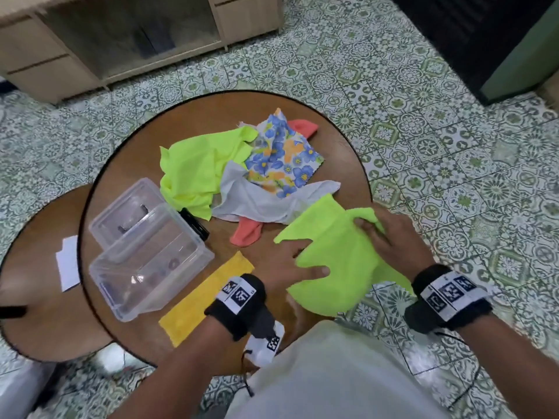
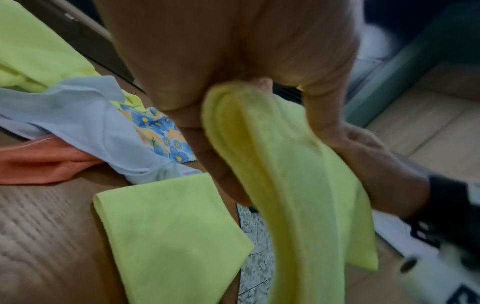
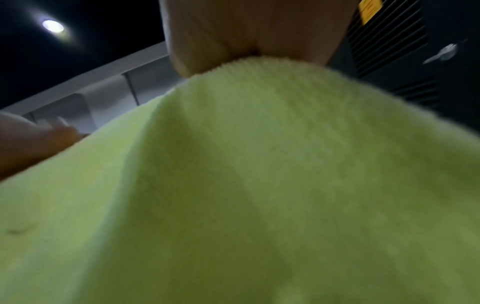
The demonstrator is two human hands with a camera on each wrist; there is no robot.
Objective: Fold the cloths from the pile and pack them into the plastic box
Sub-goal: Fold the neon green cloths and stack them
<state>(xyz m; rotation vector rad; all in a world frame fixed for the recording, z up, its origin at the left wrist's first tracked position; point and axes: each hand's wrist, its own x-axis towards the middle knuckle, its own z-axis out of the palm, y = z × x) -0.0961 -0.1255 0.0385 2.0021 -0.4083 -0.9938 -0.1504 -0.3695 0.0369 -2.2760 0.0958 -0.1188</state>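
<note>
Both hands pinch a lime cloth (image 1: 341,261) at the table's (image 1: 127,164) near right edge: left hand (image 1: 290,261) low, right hand (image 1: 384,234) high. Soft, light, floppy; likely best held by corners.

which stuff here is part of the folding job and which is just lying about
Part of the job:
lime green microfibre cloth, held by both hands
folded yellow cloth strip
pile of loose cloths
clear plastic box

Just lying about:
white paper slip
black oblong object behind the box
</note>
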